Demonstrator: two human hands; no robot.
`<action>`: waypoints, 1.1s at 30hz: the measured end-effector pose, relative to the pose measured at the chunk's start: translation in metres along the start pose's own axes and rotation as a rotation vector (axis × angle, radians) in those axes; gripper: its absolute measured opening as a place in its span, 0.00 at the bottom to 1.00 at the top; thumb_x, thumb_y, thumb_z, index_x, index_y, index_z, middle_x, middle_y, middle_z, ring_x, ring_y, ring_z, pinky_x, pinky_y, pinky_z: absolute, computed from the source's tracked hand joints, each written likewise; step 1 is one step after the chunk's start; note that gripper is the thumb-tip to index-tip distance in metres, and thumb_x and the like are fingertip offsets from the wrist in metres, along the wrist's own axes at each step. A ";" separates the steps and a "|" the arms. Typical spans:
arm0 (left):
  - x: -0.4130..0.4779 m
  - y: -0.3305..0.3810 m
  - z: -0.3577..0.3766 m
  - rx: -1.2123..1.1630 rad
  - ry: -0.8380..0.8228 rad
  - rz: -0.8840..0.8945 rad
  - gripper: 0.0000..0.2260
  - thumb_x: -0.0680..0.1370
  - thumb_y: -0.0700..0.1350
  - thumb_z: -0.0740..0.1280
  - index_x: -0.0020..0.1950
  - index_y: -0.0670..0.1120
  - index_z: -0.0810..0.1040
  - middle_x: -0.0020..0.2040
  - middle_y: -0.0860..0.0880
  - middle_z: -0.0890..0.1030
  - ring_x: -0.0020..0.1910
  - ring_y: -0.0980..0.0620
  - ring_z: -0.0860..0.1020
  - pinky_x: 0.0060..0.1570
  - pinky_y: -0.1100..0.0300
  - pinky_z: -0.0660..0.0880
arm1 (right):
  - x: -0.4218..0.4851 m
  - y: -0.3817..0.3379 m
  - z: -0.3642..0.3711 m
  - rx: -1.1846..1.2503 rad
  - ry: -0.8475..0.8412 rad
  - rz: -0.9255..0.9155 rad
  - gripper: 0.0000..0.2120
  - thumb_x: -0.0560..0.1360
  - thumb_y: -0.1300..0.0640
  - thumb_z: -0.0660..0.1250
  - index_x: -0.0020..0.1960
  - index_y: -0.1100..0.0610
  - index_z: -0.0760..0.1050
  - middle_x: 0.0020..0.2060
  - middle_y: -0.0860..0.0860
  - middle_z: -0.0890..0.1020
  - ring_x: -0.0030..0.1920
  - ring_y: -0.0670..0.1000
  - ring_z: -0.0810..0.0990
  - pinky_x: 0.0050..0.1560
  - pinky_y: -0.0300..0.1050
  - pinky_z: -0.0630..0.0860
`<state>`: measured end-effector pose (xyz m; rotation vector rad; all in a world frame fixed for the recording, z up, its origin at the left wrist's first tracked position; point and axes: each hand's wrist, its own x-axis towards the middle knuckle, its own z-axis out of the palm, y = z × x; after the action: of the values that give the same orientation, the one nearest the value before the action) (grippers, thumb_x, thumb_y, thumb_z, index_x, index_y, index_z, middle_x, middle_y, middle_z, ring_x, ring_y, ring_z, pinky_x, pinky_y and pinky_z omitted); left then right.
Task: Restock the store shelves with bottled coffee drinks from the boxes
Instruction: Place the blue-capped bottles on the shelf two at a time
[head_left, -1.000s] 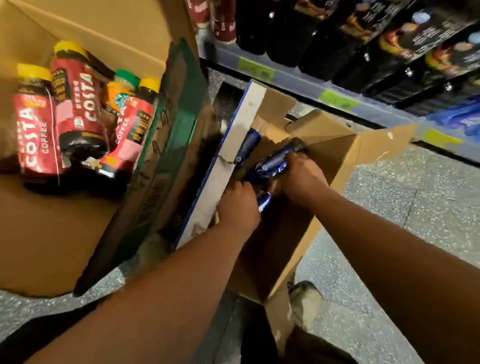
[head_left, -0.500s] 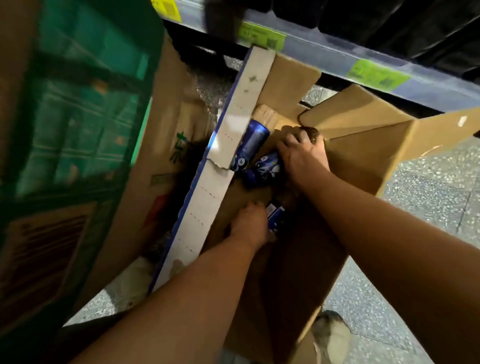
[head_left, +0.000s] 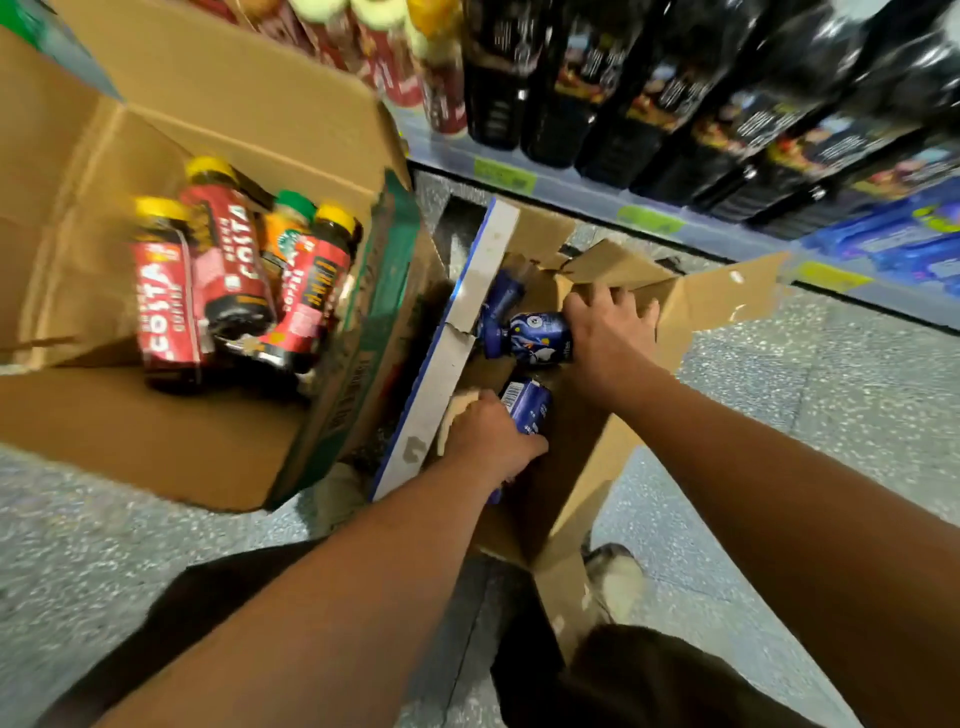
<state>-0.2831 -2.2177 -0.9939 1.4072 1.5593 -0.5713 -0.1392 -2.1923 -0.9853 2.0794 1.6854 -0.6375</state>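
I'm unpacking — left hand (head_left: 491, 436) gripping a blue bottle (head_left: 530, 408) in the torn box (head_left: 727, 296), right hand (head_left: 608, 332) splayed wide at 1 o'clock — next, lift it to the shelf (head_left: 571, 195).

I've got speckled grey floor (head_left: 831, 415) filling most of view, same stone at lower left. Low shelf (head_left: 571, 195) cuts across top right, pale blue front rail slanting down toward right edge. Green price tag (head_left: 504, 175) on rail, second green tag (head_left: 651, 220) further along, yellow tag (head_left: 831, 275) beyond that. Dark gap (head_left: 883, 316) under rail, can't see into it. Picture blurred, tag print unreadable.
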 end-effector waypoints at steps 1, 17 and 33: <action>-0.019 0.005 -0.010 -0.042 -0.016 -0.021 0.33 0.70 0.55 0.73 0.68 0.42 0.65 0.62 0.43 0.74 0.60 0.42 0.74 0.55 0.53 0.72 | -0.015 0.000 -0.019 0.049 -0.004 0.034 0.30 0.71 0.52 0.71 0.69 0.54 0.63 0.65 0.57 0.67 0.66 0.61 0.67 0.69 0.68 0.60; -0.314 0.094 -0.186 -0.885 -0.178 0.312 0.15 0.80 0.41 0.62 0.66 0.52 0.70 0.53 0.44 0.77 0.40 0.51 0.77 0.40 0.61 0.75 | -0.238 0.023 -0.281 0.815 0.300 0.291 0.30 0.68 0.51 0.76 0.62 0.63 0.68 0.57 0.62 0.71 0.58 0.63 0.73 0.56 0.52 0.70; -0.483 0.081 -0.349 -0.915 -0.453 0.521 0.14 0.78 0.44 0.64 0.64 0.49 0.73 0.57 0.43 0.78 0.40 0.47 0.82 0.34 0.54 0.80 | -0.376 -0.032 -0.428 1.669 0.313 0.070 0.26 0.55 0.59 0.72 0.53 0.59 0.75 0.43 0.55 0.83 0.42 0.54 0.81 0.47 0.50 0.78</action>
<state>-0.3613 -2.1566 -0.4010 0.8204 0.8337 0.1506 -0.1918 -2.2474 -0.4195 3.2810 1.1205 -2.3306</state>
